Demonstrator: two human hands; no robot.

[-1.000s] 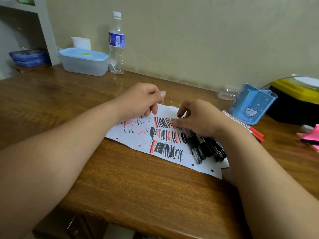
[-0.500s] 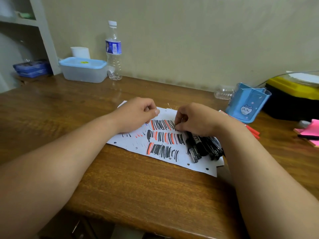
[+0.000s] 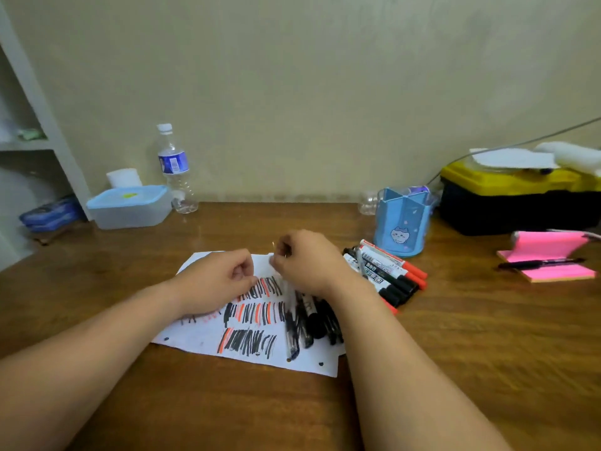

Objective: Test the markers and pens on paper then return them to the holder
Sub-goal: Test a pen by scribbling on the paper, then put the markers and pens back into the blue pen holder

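Both hands sit at the middle of the frame over the paper (image 3: 195, 336), likely because testing is in hand there. The left hand (image 3: 224, 278) rests on the sheet's upper part with its fingers curled in, perhaps to pin it down; whether they grasp anything cannot be told. The right hand (image 3: 309, 262), just right of it, has thumb and fingers drawn together as if pinching something slim, but what it is stays hidden. The sheet is white, ragged at its lower edge, and crowded with rows of short black and orange-red strokes. A bunch of black pens (image 3: 312, 323) lies on its right side, under the right wrist. The white markers (image 3: 390, 271), capped red and black, lie right of the paper, just before the blue holder (image 3: 403, 219), which looks empty, so the return seems not yet begun.
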